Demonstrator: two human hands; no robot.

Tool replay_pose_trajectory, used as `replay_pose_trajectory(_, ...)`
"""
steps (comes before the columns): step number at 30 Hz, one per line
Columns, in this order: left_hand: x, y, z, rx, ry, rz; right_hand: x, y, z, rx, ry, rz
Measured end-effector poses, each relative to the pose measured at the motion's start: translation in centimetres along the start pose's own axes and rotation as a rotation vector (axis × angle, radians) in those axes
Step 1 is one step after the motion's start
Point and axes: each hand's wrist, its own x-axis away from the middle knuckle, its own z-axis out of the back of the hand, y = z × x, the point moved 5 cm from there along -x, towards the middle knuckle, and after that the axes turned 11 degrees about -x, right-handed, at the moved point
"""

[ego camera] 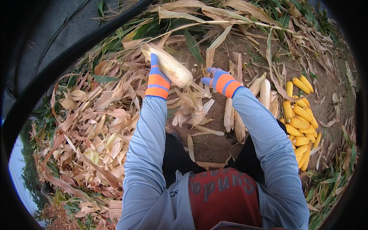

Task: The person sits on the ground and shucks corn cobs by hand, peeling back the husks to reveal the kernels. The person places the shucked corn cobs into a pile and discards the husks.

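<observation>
My left hand (158, 76), in a blue and orange knit glove, grips an ear of corn in its pale dry husk (174, 67). The ear slants, its stalk end with loose husk strips pointing down towards the ground. To the right of it, my right hand (220, 80), in a matching glove, is apart from the ear, thumb and fingers spread, with nothing seen between them. Below and beside my right forearm, several unhusked ears (265, 92) lie on the soil. Peeled yellow corn cobs (300, 122) are heaped farther right.
A large pile of dry husks (106, 129) covers the ground on the left. Corn stalks and leaves (218, 11) lie across the far side. Bare soil (207, 146) shows between my legs. A dark curved bar (72, 57) crosses the upper left, over grey pavement (43, 34).
</observation>
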Motion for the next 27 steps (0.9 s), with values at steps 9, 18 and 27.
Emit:
replay_pose_trajectory(9, 0.5, -4.4, -2.5, -0.221, -0.345, 0.195, -2.2, 0.9, -1.3, -0.661, 0.079, -0.021)
replay_pose_trajectory(18, 1.4, -4.7, -3.8, -0.631, -0.323, 0.192, -1.5, 1.9, -1.1, -0.817, 0.010, -0.098)
replay_pose_trajectory(27, 2.9, -5.3, -4.9, -0.122, -0.367, 0.410, -1.9, 1.9, 0.9, -0.927, 0.031, -0.041)
